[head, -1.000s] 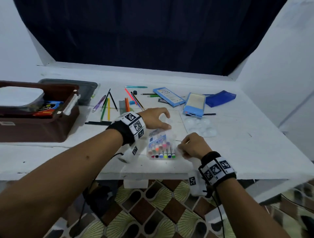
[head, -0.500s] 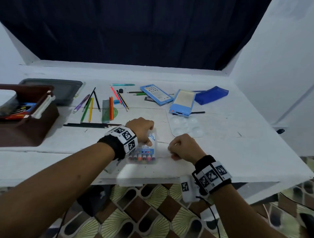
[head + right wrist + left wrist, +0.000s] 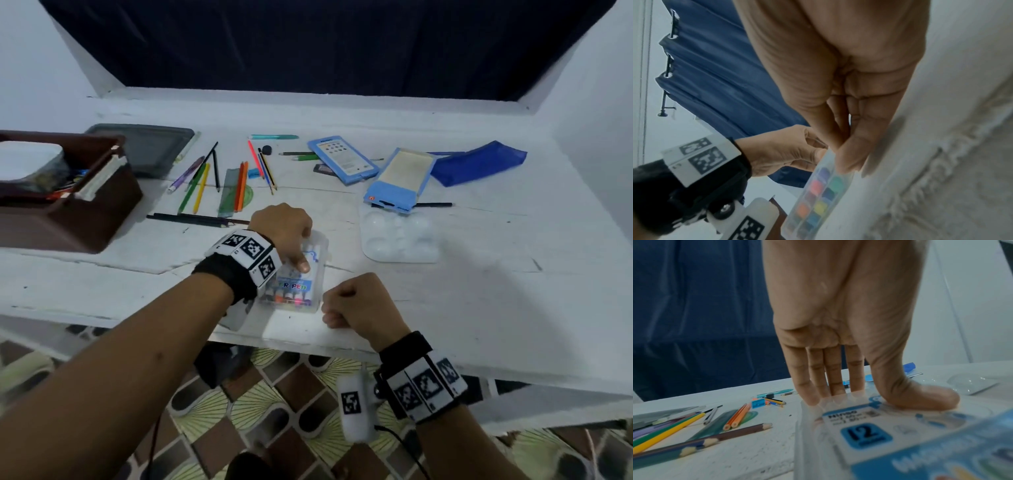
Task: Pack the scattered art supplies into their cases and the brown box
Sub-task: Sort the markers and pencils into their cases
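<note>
A clear plastic marker case (image 3: 296, 286) holding several coloured pens lies near the table's front edge. My left hand (image 3: 294, 246) grips its far half: in the left wrist view the fingers (image 3: 818, 395) hook over the far edge and the thumb (image 3: 920, 395) presses on the lid of the case (image 3: 865, 434). My right hand (image 3: 346, 305) is curled at the case's near right corner. In the right wrist view its fingertips (image 3: 846, 162) pinch the corner of the case (image 3: 818, 194). The brown box (image 3: 68, 219) stands at the left with supplies inside.
Loose coloured pencils (image 3: 198, 185), a green ruler (image 3: 227, 192) and a blue sharpener (image 3: 254, 173) lie behind the case. Two light blue cases (image 3: 342, 161) (image 3: 400, 178), a dark blue pouch (image 3: 479, 164) and a clear palette (image 3: 400, 240) sit to the right. A grey lid (image 3: 147, 147) lies by the box.
My left hand has slid from the case's far end onto its top, with the thumb now on the lid. The right hand stays at the near right corner.
</note>
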